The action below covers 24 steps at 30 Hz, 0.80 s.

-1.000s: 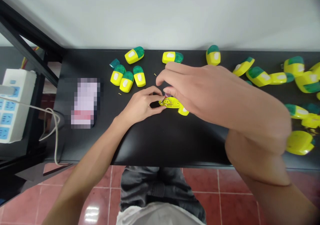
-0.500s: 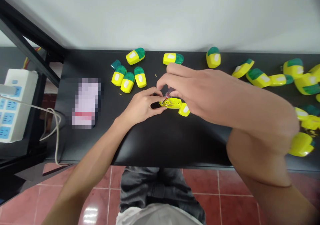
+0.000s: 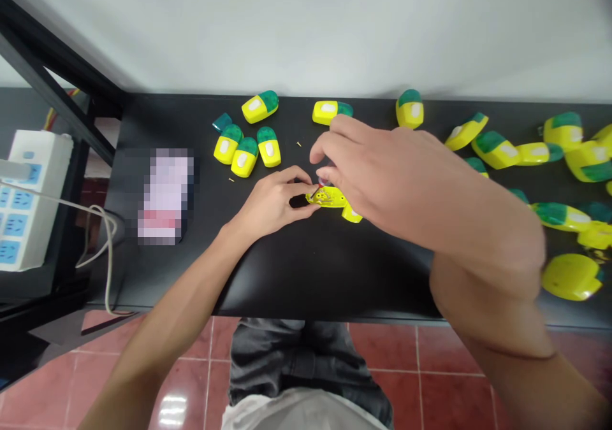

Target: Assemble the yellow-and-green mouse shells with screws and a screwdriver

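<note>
Left fingers (image 3: 297,176) against yellow plastic casing (image 3: 329,196)

The right hand's fingers (image 3: 329,176) largely hide a tiny tool (image 3: 319,189), too small to name.

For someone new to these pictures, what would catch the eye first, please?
The bright yellow-and-green mouse-shaped plastic shells catch the eye first, scattered along the back of the black table. At the centre, the left hand holds an opened yellow shell while the large right hand reaches over it. At the far left, a white power strip stands out.
</note>
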{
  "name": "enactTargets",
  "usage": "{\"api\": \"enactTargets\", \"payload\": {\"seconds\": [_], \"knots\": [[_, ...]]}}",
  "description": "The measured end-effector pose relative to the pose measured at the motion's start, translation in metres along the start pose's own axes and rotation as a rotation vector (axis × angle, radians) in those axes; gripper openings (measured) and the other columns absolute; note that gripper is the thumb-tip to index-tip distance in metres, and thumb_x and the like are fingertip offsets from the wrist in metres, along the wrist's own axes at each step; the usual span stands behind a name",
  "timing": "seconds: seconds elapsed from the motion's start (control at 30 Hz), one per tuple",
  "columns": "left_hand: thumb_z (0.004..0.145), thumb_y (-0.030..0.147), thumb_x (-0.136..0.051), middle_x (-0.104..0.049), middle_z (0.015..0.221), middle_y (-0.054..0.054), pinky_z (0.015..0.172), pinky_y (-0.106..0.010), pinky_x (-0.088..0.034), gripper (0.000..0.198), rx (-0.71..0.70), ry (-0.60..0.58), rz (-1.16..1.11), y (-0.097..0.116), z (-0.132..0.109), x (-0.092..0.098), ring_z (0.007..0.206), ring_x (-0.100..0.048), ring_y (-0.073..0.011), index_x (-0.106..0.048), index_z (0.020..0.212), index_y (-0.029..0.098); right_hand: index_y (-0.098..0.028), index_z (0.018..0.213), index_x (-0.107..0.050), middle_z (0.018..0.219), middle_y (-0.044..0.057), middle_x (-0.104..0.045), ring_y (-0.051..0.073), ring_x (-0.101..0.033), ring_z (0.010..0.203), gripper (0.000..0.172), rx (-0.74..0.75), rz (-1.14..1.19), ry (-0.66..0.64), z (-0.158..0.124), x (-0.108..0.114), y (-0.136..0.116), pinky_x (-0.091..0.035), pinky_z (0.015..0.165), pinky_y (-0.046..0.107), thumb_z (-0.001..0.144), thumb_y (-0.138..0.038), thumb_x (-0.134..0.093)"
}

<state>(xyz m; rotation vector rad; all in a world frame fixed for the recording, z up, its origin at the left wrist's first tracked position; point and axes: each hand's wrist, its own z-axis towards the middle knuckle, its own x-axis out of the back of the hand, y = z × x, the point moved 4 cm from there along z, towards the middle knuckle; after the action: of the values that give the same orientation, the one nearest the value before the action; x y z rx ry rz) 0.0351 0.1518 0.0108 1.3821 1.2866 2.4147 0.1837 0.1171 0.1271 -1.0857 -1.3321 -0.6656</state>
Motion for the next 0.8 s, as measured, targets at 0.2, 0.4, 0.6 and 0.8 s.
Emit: {"api": "enactTargets", "payload": {"seconds": [0.2, 0.4, 0.6, 0.8], "knots": [[0.096, 0.032, -0.074, -0.075, 0.114, -0.01, 0.084, -0.033, -0.059, 0.018, -0.015, 0.005, 0.007, 0.0, -0.001, 0.0, 0.094, -0.073, -0.0203, -0.081, 0.106, 0.018, -0.018, 0.119, -0.063, 0.112, 0.012, -0.071, 0.021, -0.063, 0.073, 0.028, -0.005, -0.165, 0.015, -0.009, 0.002, -0.001, -0.025, 0.056, 0.035, 0.109, -0.025, -0.037], [0.097, 0.032, -0.074, -0.075, 0.113, -0.009, 0.083, -0.032, -0.059, 0.019, -0.019, 0.019, 0.04, 0.001, -0.003, 0.001, 0.093, -0.074, -0.0196, -0.081, 0.108, 0.019, -0.018, 0.118, -0.061, 0.117, 0.009, -0.066, 0.014, -0.055, 0.067, 0.034, 0.152, -0.09, -0.006, -0.015, 0.003, 0.002, -0.028, 0.057, 0.032, 0.095, -0.004, -0.042], [0.094, 0.03, -0.077, -0.076, 0.11, -0.008, 0.081, -0.031, -0.06, 0.015, -0.024, 0.025, 0.095, 0.004, -0.003, 0.003, 0.092, -0.075, -0.0202, -0.082, 0.104, 0.019, -0.017, 0.106, -0.06, 0.11, 0.005, -0.065, 0.014, -0.053, 0.065, 0.03, 0.096, -0.19, -0.084, -0.002, 0.004, -0.006, -0.024, 0.055, 0.032, 0.092, 0.0, -0.041], [0.096, 0.029, -0.075, -0.077, 0.111, -0.009, 0.084, -0.033, -0.062, 0.015, -0.046, 0.026, 0.101, 0.005, -0.003, 0.005, 0.094, -0.077, -0.0206, -0.08, 0.106, 0.019, -0.016, 0.114, -0.065, 0.123, 0.011, -0.071, 0.019, -0.067, 0.081, 0.026, -0.013, -0.112, -0.035, 0.002, 0.003, 0.002, -0.033, 0.056, 0.031, 0.102, -0.011, -0.043]]}}
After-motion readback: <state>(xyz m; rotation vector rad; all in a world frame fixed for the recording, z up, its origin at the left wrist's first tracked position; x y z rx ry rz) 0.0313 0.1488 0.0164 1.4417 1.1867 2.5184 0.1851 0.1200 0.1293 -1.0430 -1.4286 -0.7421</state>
